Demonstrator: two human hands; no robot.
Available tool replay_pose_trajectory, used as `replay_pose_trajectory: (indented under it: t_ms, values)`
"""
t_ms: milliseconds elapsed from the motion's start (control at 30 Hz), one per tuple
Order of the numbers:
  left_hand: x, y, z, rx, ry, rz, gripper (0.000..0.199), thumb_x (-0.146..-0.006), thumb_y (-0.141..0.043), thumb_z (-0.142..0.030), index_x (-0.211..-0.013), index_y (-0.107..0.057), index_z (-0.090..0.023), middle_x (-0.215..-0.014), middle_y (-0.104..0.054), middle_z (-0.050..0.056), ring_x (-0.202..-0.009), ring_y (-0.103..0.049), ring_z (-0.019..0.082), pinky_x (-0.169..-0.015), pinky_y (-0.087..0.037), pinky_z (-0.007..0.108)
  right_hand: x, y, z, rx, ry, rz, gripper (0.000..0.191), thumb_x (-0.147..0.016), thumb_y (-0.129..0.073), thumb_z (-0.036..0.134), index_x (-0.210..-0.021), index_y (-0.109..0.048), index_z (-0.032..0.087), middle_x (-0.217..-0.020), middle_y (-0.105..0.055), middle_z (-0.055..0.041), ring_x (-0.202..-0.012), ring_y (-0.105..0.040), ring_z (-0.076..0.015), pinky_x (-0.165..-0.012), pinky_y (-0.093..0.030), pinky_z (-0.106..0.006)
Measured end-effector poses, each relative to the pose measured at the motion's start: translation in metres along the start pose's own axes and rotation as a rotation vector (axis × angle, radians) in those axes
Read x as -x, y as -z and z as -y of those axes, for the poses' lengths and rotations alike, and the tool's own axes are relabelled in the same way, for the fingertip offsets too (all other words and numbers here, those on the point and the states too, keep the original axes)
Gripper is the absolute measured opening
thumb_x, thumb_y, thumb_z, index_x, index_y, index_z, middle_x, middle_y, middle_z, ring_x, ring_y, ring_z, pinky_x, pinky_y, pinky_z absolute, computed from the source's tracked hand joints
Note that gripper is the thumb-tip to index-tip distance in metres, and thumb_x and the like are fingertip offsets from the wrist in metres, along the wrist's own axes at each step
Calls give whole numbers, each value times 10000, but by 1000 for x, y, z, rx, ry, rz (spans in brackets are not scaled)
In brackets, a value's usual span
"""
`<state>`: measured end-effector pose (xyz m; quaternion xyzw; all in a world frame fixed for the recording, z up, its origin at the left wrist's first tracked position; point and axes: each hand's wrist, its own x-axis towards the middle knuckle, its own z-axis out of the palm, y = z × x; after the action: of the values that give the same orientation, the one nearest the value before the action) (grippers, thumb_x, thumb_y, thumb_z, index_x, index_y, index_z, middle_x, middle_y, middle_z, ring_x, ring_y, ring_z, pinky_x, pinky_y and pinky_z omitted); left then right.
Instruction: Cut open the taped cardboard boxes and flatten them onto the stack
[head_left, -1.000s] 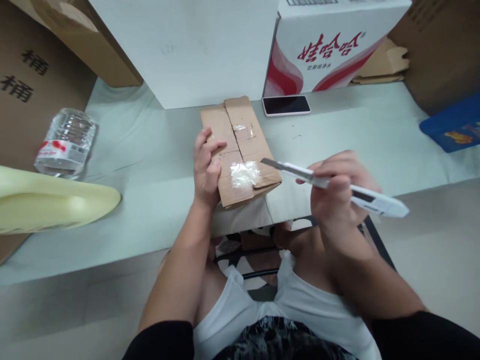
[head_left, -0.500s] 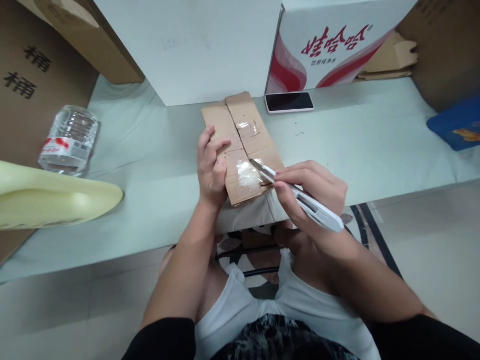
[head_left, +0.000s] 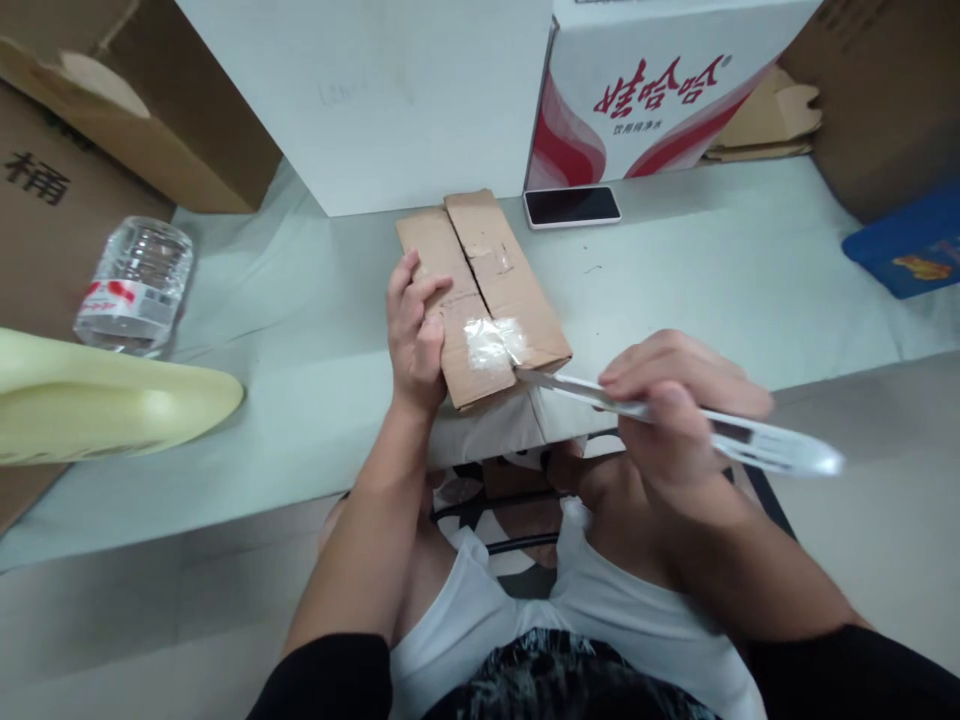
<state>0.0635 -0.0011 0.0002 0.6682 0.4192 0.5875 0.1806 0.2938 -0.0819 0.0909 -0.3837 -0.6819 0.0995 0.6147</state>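
Note:
A small brown cardboard box (head_left: 517,275) lies at the table's front edge, with a dark seam down its middle and clear tape (head_left: 491,342) across its near part. My left hand (head_left: 417,335) grips the box along its left side, fingers bent over the top. In my right hand (head_left: 679,400) is a white utility knife (head_left: 757,440), held nearly level. Its blade is out, and the tip meets the box's near edge by the end of the seam, just below the tape.
A phone (head_left: 571,206) lies behind the box, before a white carton with red print (head_left: 652,100). At left are a water bottle (head_left: 139,285) on its side and a pale yellow object (head_left: 112,395). A blue item (head_left: 911,245) stands at right.
The knife has moved from the seam beside the tape down to the box's near edge, its handle swinging right and flatter. My left hand keeps its hold on the box.

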Motion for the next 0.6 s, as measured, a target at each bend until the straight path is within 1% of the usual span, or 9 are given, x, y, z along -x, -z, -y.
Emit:
replay_pose_trajectory:
  t_ms: [67, 133, 200, 233, 300, 367, 433, 500, 600]
  values:
    - [-1, 3, 2, 7, 34, -4, 524, -984, -453, -691, -1244, -699, -309, -1590, -510, 35, -1540, -418, 330, -1326, -272, 524, -1, 1, -8, -2, 39, -183, 370, -1012, -463, 359, -690, -604, 243, -593, -569, 0, -538, -591, -150, -528, -508, -329]
    - [-2, 6, 5, 34, 68, -39, 534, -975, -469, -702, -1253, -702, -311, -1589, -513, 34, -1541, -419, 322, -1332, -264, 519, -4, 4, -20, 35, 55, -336, 302, -1016, -431, 360, -774, -578, 253, -670, -581, -5, -613, -627, -163, -599, -550, -349]
    - [-3, 12, 8, 77, 115, -100, 533, -955, -516, -704, -1254, -706, -306, -1588, -512, 43, -1537, -425, 314, -1328, -280, 509, -6, 6, -35, 120, 11, -331, 194, -1020, -440, 338, -896, -568, 262, -775, -630, -6, -670, -649, -160, -665, -573, -354]
    - [-5, 15, 9, 97, 143, -130, 527, -939, -553, -702, -1237, -715, -299, -1585, -514, 50, -1534, -428, 312, -1324, -293, 503, -5, 6, -43, 196, -47, -229, 141, -1013, -462, 324, -951, -572, 263, -813, -651, -7, -682, -651, -159, -688, -576, -353]
    - [-8, 22, 10, 128, 206, -162, 489, -905, -628, -686, -1155, -744, -282, -1569, -526, 61, -1527, -436, 310, -1316, -318, 485, -3, 5, -60, 395, -229, 100, 130, -961, -539, 301, -1062, -604, 252, -866, -687, -22, -695, -648, -174, -702, -570, -359]
    - [-11, 29, 9, 154, 270, -163, 437, -880, -683, -662, -1060, -765, -272, -1529, -561, 65, -1513, -452, 306, -1309, -337, 464, 2, -1, -75, 579, -422, 445, 323, -880, -606, 291, -1195, -632, 226, -965, -713, -74, -768, -668, -227, -730, -573, -399]
    - [-14, 33, 7, 181, 336, -175, 405, -857, -722, -642, -1006, -770, -268, -1485, -599, 63, -1496, -473, 300, -1303, -353, 449, 5, -9, -85, 685, -571, 696, 492, -851, -622, 300, -1330, -617, 186, -1101, -706, -153, -892, -694, -307, -791, -581, -472]
    - [-15, 34, 4, 216, 409, -218, 416, -825, -748, -640, -989, -769, -259, -1460, -624, 65, -1471, -505, 300, -1294, -372, 450, 6, -18, -88, 719, -611, 794, 564, -870, -615, 326, -1408, -601, 155, -1218, -680, -219, -1064, -687, -395, -907, -567, -568]
    - [-12, 34, -2, 278, 509, -213, 502, -767, -775, -679, -1040, -766, -257, -1411, -662, 81, -1409, -574, 328, -1244, -444, 481, 5, -26, -84, 616, -548, 732, 585, -894, -601, 343, -1444, -599, 141, -1345, -668, -229, -1273, -626, -430, -1095, -486, -640]
